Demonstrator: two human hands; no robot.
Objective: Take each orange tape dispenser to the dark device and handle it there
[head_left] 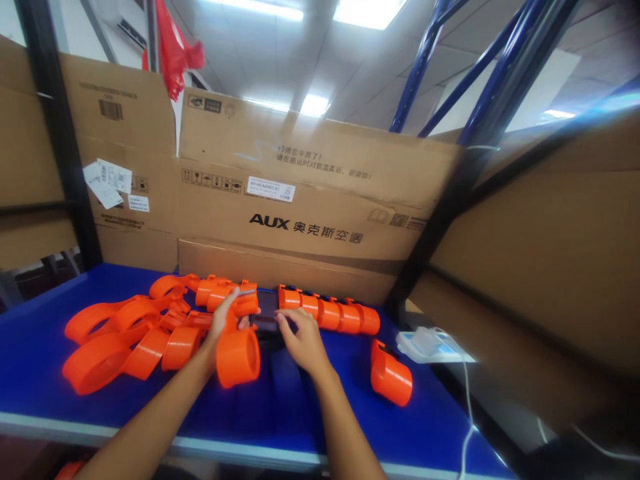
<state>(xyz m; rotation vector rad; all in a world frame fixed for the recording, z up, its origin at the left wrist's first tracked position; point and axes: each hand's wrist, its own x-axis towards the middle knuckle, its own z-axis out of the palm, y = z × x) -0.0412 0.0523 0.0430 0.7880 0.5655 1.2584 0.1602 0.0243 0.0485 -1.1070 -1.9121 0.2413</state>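
My left hand (223, 321) is closed around the strap-like end of an orange plastic ring (237, 359), whose wide loop hangs below my fingers over the blue table. My right hand (304, 339) is just to the right, thumb and forefinger brought together at the edge of a dark open box (265, 308). Whatever those fingertips pinch is too small to make out. The dark box lies between both hands. Several orange rings with black clips (327, 313) stand in a row beyond my right hand. A single orange ring with a black clip (393, 377) lies apart at the right.
Several loose orange rings (97, 363) are heaped on the left of the blue tabletop (30, 363). Cardboard panels (220, 217) wall off the back. Dark metal posts (425, 233) flank the table. A white power strip with a cable (435, 347) sits at the right edge.
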